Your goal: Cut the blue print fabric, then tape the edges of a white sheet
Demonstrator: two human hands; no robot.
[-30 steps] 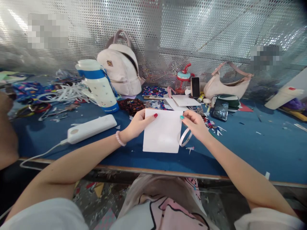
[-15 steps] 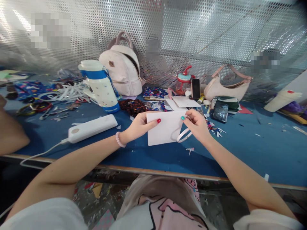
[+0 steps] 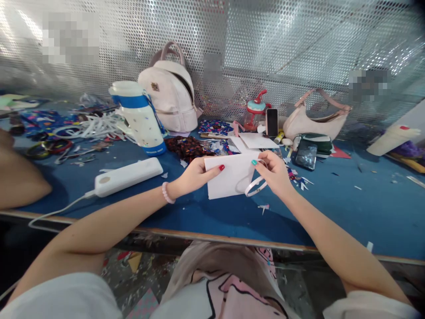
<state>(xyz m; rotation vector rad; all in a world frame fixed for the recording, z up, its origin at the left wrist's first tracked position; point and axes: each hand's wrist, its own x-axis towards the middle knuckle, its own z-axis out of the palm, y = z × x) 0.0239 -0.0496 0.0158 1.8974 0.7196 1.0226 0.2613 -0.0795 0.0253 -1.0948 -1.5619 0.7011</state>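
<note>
A white sheet of paper (image 3: 229,179), perhaps folded or several layers thick, is held up above the front of the table. My left hand (image 3: 195,175) is closed on its left edge, with the thumb lying across the face. At the upper right corner my right hand (image 3: 272,173) pinches the paper between thumb and fingers. A narrow white looped band (image 3: 256,187) hangs from that same hand and casts a shadow on the sheet. How the band's upper end is held is hidden by the fingers.
A white power bank (image 3: 128,177) with a cable lies left, before a tumbler (image 3: 142,119) and a backpack (image 3: 171,95). White strips (image 3: 96,126) heap farther left, near another person's arm (image 3: 21,177). Behind my hands are papers (image 3: 259,141), phones (image 3: 306,155) and a handbag (image 3: 315,119).
The paper has tilted slightly, its lower left corner rising a little. Both hands keep their grip. The other person's arm at the left reaches slightly farther in.
</note>
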